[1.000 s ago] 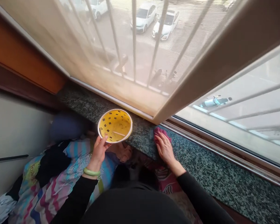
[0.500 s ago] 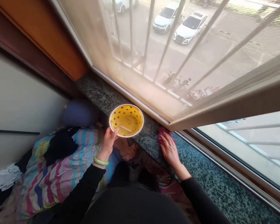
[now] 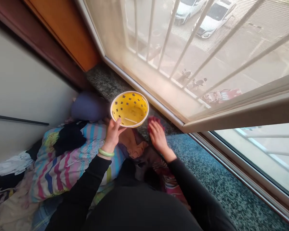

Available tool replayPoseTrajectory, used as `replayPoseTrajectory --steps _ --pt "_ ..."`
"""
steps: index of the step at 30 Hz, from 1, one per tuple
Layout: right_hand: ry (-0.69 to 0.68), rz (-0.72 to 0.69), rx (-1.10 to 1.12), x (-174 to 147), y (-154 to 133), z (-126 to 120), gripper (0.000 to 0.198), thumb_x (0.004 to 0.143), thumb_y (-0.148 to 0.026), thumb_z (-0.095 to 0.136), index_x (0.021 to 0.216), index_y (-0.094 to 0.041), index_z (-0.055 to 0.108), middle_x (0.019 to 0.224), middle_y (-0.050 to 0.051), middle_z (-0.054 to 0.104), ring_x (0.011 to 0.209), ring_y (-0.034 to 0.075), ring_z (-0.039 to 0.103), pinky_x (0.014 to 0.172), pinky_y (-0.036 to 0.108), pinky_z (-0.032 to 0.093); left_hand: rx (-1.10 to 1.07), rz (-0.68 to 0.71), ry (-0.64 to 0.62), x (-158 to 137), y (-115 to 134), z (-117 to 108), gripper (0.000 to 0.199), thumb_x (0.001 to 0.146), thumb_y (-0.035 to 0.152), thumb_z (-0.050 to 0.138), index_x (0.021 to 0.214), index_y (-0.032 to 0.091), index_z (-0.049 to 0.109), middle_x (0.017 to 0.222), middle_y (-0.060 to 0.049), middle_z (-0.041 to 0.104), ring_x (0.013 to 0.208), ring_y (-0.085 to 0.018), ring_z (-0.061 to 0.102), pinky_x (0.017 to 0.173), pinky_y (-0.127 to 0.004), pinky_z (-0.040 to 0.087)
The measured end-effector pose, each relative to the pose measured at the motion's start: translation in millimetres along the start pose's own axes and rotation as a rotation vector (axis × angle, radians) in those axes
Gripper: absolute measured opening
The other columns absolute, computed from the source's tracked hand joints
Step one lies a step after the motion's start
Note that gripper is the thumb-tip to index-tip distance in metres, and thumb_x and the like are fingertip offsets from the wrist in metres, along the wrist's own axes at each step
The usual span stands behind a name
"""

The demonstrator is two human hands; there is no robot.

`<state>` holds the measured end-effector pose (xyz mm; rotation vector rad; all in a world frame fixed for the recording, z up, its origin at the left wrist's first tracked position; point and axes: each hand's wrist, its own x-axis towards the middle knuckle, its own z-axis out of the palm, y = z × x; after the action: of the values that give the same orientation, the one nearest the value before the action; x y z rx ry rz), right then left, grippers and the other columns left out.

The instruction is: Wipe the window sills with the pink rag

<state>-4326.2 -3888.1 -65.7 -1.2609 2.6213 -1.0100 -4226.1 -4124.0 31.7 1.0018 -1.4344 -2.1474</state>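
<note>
My left hand [image 3: 112, 135] grips the near rim of a yellow plastic basket [image 3: 132, 107] with square holes and a white rim, thumb over the edge. The basket is tilted toward me above the sill, and a thin pale stick-like shape shows near its bottom. To its right, my right hand [image 3: 158, 137] presses a crumpled dark-red cloth [image 3: 154, 122] on the speckled stone windowsill [image 3: 207, 173]. Its fingers lie over the cloth, hiding part of it.
A window frame [image 3: 243, 112] with a screen and bars [image 3: 190, 41] rises beyond the sill. At lower left lie a striped bedding bundle [image 3: 62, 163], dark clothing [image 3: 68, 139] and a white cloth [image 3: 13, 164]. A blue rounded object [image 3: 88, 107] stands beside a grey panel [image 3: 21, 80].
My right hand has slid the red cloth left along the sill, closer to the basket. My left hand still holds the basket, now tipped a little more. The view has shifted slightly.
</note>
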Motion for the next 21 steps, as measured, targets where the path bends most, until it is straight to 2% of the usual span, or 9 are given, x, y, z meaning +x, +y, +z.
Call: replayPoseTrajectory --steps 3,5,7,9,12,14,16,19,21 --pt "-0.064 0.053 -0.097 -119.2 -19.7 -20.3 0.062 0.103 -0.03 0.048 0.163 -0.026 0.032 0.169 0.007 0.032 0.156 0.031 0.029 0.126 0.056 0.034 -0.003 0.022 0.0 2.3 0.5 -5.0 0.049 0.082 0.05 0.077 0.122 0.025 0.064 0.146 -0.011 0.06 0.135 -0.034 0.057 0.093 -0.044 0.062" --pt "-0.027 0.221 -0.241 -192.7 -24.7 -35.1 0.07 0.102 -0.039 0.053 0.165 -0.027 0.026 0.17 0.009 0.03 0.156 0.035 0.028 0.122 0.061 0.037 -0.018 -0.003 0.023 2.4 -3.7 -8.3 0.048 0.082 0.051 0.077 0.121 0.026 0.064 0.146 -0.01 0.06 0.136 -0.033 0.057 0.093 -0.044 0.062" --pt "0.01 0.292 -0.333 -234.1 -26.0 -42.3 0.077 0.101 -0.048 0.055 0.166 -0.025 0.023 0.17 0.012 0.027 0.156 0.038 0.028 0.119 0.064 0.037 -0.041 -0.031 0.053 0.8 -7.9 -12.2 0.045 0.08 0.051 0.077 0.116 0.027 0.065 0.144 -0.008 0.062 0.136 -0.033 0.057 0.093 -0.045 0.062" --pt "0.026 0.302 -0.381 -233.9 -27.7 -36.6 0.083 0.099 -0.053 0.056 0.167 -0.022 0.02 0.171 0.015 0.024 0.156 0.04 0.025 0.118 0.066 0.036 -0.069 -0.046 0.079 -2.1 -9.4 -17.9 0.042 0.079 0.052 0.077 0.109 0.026 0.065 0.141 -0.008 0.063 0.136 -0.033 0.057 0.093 -0.046 0.062" --pt "-0.047 0.186 -0.375 -168.8 -37.3 -3.6 0.085 0.099 -0.046 0.059 0.167 -0.019 0.017 0.172 0.016 0.019 0.158 0.04 0.019 0.121 0.064 0.031 -0.102 -0.04 0.131 -7.3 -5.2 -32.7 0.041 0.078 0.055 0.078 0.102 0.025 0.065 0.138 -0.008 0.065 0.137 -0.034 0.056 0.092 -0.045 0.063" --pt "-0.087 0.092 -0.357 -102.0 -48.1 29.2 0.077 0.099 -0.029 0.055 0.167 -0.018 0.019 0.172 0.015 0.019 0.16 0.037 0.014 0.124 0.061 0.027 -0.113 -0.023 0.168 -10.0 0.8 -47.2 0.041 0.078 0.056 0.078 0.101 0.025 0.065 0.136 -0.008 0.066 0.137 -0.034 0.055 0.093 -0.043 0.062" --pt "-0.035 0.005 -0.33 -30.5 -59.0 64.0 0.072 0.099 -0.012 0.042 0.167 -0.02 0.021 0.172 0.013 0.021 0.161 0.033 0.011 0.124 0.059 0.027 -0.121 -0.003 0.199 -11.5 7.9 -63.8 0.04 0.078 0.054 0.079 0.102 0.025 0.066 0.136 -0.008 0.066 0.137 -0.034 0.056 0.095 -0.043 0.062" --pt "0.012 -0.005 -0.263 67.3 -71.7 107.2 0.067 0.099 -0.009 0.038 0.165 -0.018 0.027 0.172 0.013 0.022 0.161 0.03 0.01 0.126 0.057 0.025 -0.119 0.023 0.227 -10.4 17.9 -88.0 0.039 0.079 0.052 0.079 0.106 0.026 0.066 0.139 -0.007 0.065 0.137 -0.033 0.055 0.096 -0.043 0.061" --pt "0.0 -0.004 -0.223 114.3 -77.0 123.0 0.064 0.099 -0.011 0.038 0.163 -0.016 0.033 0.171 0.013 0.025 0.161 0.03 0.013 0.127 0.057 0.024 -0.111 0.032 0.234 -6.8 22.4 -101.0 0.041 0.08 0.052 0.078 0.11 0.027 0.066 0.141 -0.007 0.064 0.137 -0.033 0.056 0.096 -0.043 0.061"
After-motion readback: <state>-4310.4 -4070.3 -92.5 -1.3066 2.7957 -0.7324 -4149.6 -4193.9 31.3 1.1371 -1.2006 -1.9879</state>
